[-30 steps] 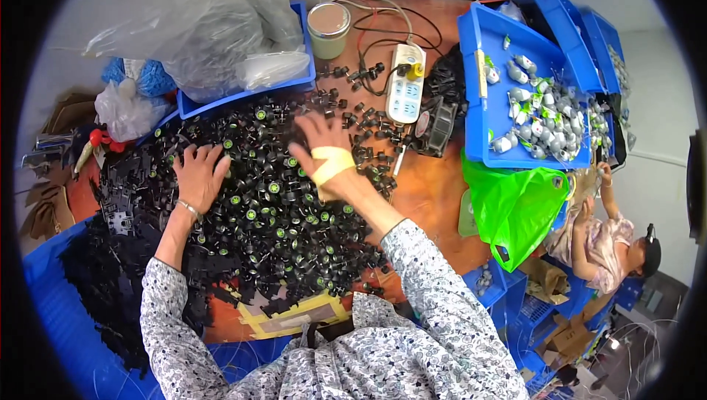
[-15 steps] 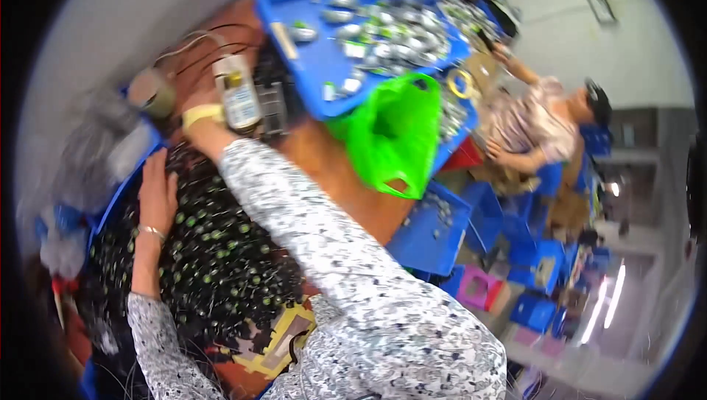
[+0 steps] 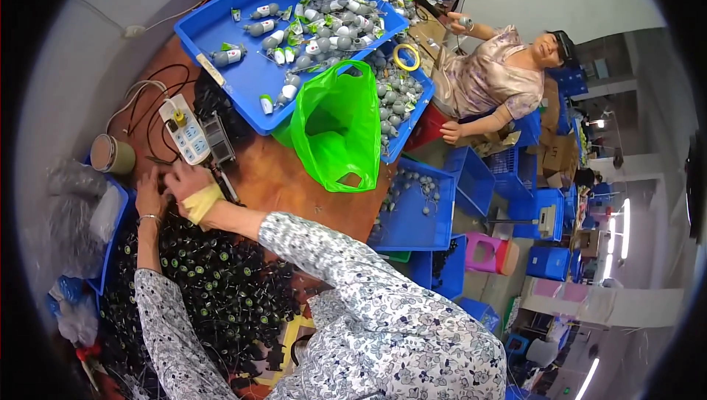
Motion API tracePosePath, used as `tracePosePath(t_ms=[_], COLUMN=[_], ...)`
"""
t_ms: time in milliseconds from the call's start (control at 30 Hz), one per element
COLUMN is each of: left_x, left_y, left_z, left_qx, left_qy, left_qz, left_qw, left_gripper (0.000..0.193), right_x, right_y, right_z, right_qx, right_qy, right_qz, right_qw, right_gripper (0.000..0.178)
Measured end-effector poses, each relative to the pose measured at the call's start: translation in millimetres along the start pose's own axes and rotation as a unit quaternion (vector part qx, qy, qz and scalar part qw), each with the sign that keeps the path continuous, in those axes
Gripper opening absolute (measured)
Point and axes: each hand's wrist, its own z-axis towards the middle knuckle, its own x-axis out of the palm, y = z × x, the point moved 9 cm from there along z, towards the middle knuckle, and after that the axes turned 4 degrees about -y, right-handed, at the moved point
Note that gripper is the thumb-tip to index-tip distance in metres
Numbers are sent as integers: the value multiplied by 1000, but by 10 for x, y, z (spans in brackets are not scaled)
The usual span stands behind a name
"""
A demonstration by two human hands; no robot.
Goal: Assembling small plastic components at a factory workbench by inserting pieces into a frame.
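Note:
My left hand (image 3: pixel 150 197), with a bracelet at the wrist, is at the far edge of a big heap of small black parts (image 3: pixel 213 275), many with green-marked round faces. Right beside it is my right hand (image 3: pixel 188 183), a yellow band around it. The fingers of both hands are bent toward each other and nearly touch. Whatever lies between them is too small or too hidden to make out. A thin dark-and-light tool (image 3: pixel 225 185) rests on the table just right of my right hand.
Beyond my hands lie a white power strip (image 3: pixel 187 131) with cables and a round tub (image 3: pixel 113 155). A blue tray (image 3: pixel 243 87) of grey bulb-shaped parts and a green plastic bag (image 3: pixel 335 135) stand farther right. Another person (image 3: pixel 493 79) sits past them.
My right hand has come back from beside the power strip to my left hand. My left fingers, stretched out before, are now bent. The view has shifted.

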Motion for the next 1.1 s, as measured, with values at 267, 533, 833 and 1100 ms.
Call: tracePosePath(t_ms=[267, 533, 833, 1100], left_x=[-296, -1210, -2266, -3788], left_y=[-271, -734, -1203, -3093], left_z=[-201, -1424, -2610, -2590], left_qx=[-25, -43, -153, -28], left_qy=[194, 72, -276, -111], left_qz=[-169, -135, -40, -503], left_qw=[966, 987, 948, 857], left_gripper=[57, 31, 43, 36], right_x=[520, 33, -859, -1443], right_y=[-14, 777, 1495, 1454], right_z=[-441, -816, -958, -1695], right_qx=[148, -44, -189, -160], right_qy=[205, 207, -8, 1], right_qz=[79, 71, 105, 281], right_qw=[964, 975, 976, 946], right_gripper=[40, 37, 27, 18])
